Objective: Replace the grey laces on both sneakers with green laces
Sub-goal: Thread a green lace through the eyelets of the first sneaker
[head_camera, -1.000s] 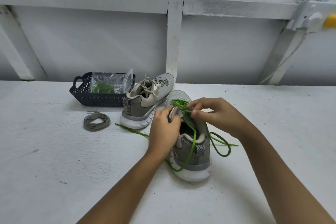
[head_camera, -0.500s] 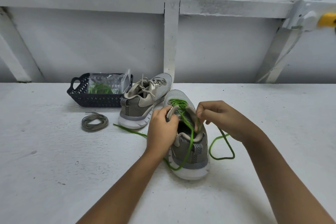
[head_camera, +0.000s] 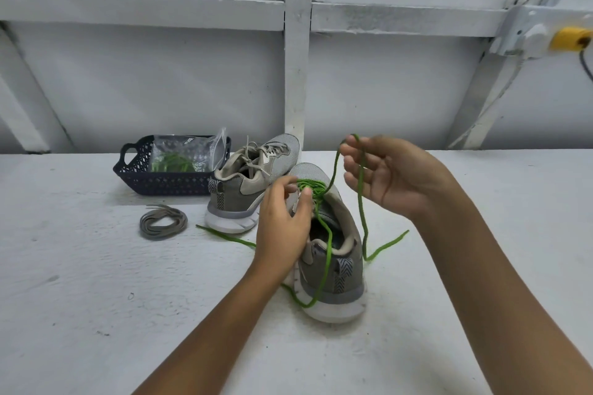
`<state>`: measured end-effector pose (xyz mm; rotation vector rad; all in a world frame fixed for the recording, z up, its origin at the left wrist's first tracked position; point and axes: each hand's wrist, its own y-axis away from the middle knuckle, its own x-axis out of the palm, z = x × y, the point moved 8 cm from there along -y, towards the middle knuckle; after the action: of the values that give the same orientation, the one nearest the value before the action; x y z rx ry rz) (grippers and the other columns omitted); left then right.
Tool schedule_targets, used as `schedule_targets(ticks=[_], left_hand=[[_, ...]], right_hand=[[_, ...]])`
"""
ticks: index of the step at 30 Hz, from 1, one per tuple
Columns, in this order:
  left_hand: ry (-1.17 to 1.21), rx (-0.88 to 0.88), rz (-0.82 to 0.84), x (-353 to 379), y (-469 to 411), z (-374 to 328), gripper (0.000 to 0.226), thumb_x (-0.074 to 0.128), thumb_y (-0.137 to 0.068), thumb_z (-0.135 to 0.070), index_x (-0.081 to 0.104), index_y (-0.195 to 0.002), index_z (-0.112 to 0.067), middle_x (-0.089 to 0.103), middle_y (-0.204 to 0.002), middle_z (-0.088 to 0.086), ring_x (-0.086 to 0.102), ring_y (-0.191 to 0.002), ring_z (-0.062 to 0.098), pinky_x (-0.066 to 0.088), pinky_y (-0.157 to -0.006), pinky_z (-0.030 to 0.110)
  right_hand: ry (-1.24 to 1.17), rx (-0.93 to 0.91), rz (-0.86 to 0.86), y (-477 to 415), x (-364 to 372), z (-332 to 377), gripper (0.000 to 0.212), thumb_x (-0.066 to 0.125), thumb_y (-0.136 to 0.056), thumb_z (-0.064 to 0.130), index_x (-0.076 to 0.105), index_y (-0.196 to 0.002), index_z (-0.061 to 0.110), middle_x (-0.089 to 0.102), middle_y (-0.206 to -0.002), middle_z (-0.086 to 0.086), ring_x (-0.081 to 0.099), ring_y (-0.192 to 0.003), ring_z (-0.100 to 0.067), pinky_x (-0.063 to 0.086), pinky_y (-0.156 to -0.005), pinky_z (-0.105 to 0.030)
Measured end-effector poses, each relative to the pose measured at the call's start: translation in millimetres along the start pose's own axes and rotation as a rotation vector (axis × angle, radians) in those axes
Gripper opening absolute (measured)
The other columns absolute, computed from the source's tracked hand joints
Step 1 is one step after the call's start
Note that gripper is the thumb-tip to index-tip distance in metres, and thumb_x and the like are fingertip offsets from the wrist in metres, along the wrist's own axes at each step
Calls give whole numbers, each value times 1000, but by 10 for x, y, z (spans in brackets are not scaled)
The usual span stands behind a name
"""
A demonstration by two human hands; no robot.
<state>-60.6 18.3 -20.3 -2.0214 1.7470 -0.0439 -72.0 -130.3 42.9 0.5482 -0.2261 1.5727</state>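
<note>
The near grey sneaker (head_camera: pixel 333 269) stands heel toward me with a green lace (head_camera: pixel 325 253) threaded through its front eyelets. My left hand (head_camera: pixel 284 228) grips the sneaker's left side at the tongue. My right hand (head_camera: pixel 388 175) is raised above and right of the shoe, pinching the green lace at its fingertips; the lace runs up from the eyelets and hangs down to the table. The far sneaker (head_camera: pixel 253 183) still carries grey laces. A coiled grey lace (head_camera: pixel 163 222) lies on the table to the left.
A dark basket (head_camera: pixel 134 176) at the back left holds a clear bag with a green lace (head_camera: pixel 179 160). The white table (head_camera: pixel 80 298) ends at a white framed wall. A yellow fitting (head_camera: pixel 569 38) is mounted at the upper right.
My right hand has risen up and to the right from the sneaker's collar, drawing the green lace out through the eyelets. The left hand stays on the shoe.
</note>
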Motion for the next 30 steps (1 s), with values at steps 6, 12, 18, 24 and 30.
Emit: schedule_targets(ticks=[6,12,18,24,30], left_hand=[[-72,253,272,182,107,-482,38,54,-82,-52,69,-94,-20,63,-98,-13,58,-99,4,42,-95,37],[163,95,272,89,-16,-515,11,65,-86,-14,71,-78,-10,67,-75,-5,60,-73,5,51,-78,29],[519,-157,173,-228,-591,-511,21,56,-92,-15,67,-75,-19,63,-59,-11,54,-56,2,41,-53,16],[460,-380,133,-301,-1021,-237,18,54,-93,-17,63,-77,-17,63,-50,-10,53,-44,-2,35,-48,17],[632,-443,13,-361,-1246,6,20,54,-93,-7,59,-74,-9,63,-47,-5,56,-39,3,48,-43,16]], right_hand=[[-144,-13,35,-198,303,96,11,43,-94,0,53,-90,-1,67,-71,-14,68,-56,-20,58,-55,-29],[-155,-16,38,-343,339,65,17,46,-97,11,53,-87,-1,68,-72,-17,69,-61,-24,59,-53,-31],[139,106,158,-386,165,-231,32,40,-98,27,63,-96,4,71,-80,-10,70,-66,-17,58,-60,-27],[309,74,251,-353,77,-376,23,46,-95,10,69,-91,4,62,-65,2,56,-54,-5,48,-50,-14],[278,110,305,-299,-94,-402,22,58,-79,8,69,-95,-1,63,-69,-3,59,-57,-8,52,-53,-17]])
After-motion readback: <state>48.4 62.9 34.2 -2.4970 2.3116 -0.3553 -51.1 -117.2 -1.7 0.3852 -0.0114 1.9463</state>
